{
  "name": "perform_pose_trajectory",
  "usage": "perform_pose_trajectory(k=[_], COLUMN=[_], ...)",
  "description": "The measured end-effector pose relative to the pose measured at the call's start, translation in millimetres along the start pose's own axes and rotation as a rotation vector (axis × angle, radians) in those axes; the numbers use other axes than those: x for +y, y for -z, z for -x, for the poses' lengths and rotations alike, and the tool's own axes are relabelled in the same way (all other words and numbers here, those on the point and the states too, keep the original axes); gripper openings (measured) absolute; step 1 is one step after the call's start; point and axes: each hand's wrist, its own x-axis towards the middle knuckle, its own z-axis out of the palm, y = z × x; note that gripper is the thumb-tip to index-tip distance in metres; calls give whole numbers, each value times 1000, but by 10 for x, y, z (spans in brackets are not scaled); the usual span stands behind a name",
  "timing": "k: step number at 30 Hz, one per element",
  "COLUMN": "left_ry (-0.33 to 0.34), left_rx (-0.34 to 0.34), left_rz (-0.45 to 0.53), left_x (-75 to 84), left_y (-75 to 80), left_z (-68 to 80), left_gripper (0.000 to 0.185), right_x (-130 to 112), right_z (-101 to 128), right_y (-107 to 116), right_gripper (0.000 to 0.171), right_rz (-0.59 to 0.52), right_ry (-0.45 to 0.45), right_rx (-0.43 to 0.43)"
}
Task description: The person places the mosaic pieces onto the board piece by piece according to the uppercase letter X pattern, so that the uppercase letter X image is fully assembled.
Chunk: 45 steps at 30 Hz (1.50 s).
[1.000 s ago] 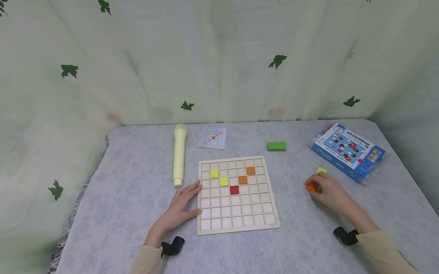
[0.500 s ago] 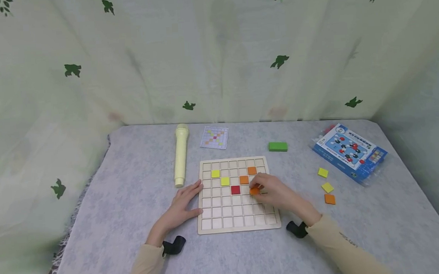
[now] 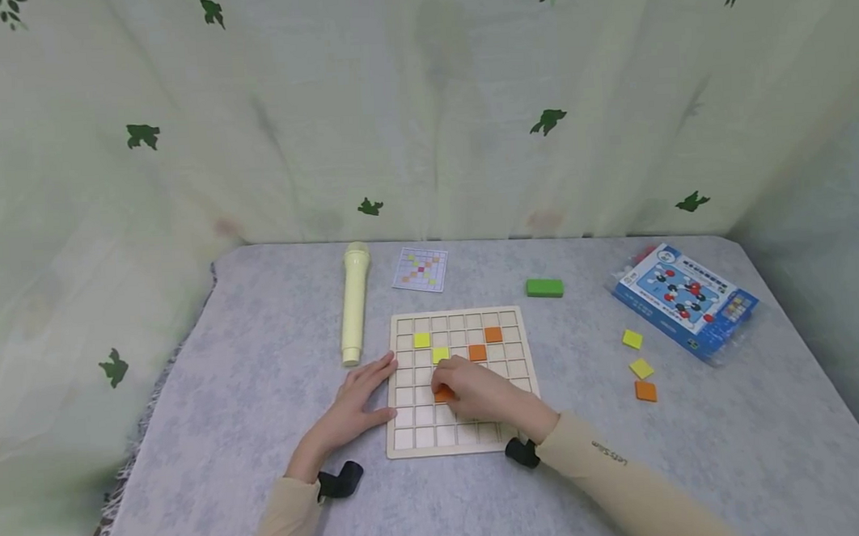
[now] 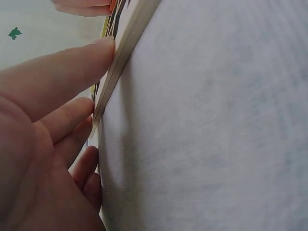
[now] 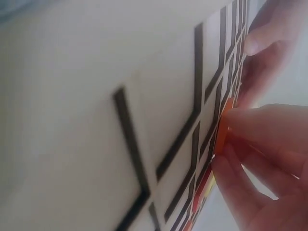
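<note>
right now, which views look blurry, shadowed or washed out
Head: soft, fairly even light, but small print on the blue box too small to read; left wrist: soft shadow on the tablecloth along the board; right wrist: left side blurred, pale haze around the right hand.

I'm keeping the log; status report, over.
Left hand touching left edge of board. Right hand pinching orange tile near board's middle. Nothing visibly in its way.

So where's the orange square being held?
In the head view, the orange square is pinched by the right hand at the grid board, just left of centre.
</note>
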Motion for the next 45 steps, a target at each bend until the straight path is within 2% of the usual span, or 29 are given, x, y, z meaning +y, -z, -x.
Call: perform_pose_trajectory(k=[4,9,12,15,18,24,28,31,34,37,42,45], left_ry=[7,11,10,5,-6,-9,-7,-6,-7,-9,0,2], left_rx=[1,0,5,11,11,6,8,8,6,3,2,6], left_rz=[7,-1,-9,-5,-5,4,4,2,6,8,4,-1], left_x=[3,5,1,-5,-15,-25,-27,-23,-17,-14,-10,-14], left_y=[-7,-5,16,28,26,18,14,11,7,1,-3,-5], left_z=[-4,1,24,39,35,16,4,-10,-23,-30,-18,-7], left_gripper=[69,70,70,70,70,69,70,70,69,69,69,70], right_x=[60,308,419,436,374,177,85,76,147,315,728,968], right_z=[96,406,578,652,623,407,316,322,420,630,1169,1522], right_y=[47,165,204,198,168,99,74,86,131,204,374,464], right_gripper=[20,22,23,25,27,30,30,30,29,26,26,25], right_rz=[-88,-251,-242,-196,-184,-144,-69,-57,-104,-174,-193,-145], right_ry=[-49,-132,-172,-161,-110,-23,3,-6,-60,-142,-292,-437], right_rx=[28,142,168,130,85,7,-29,-16,33,140,353,412])
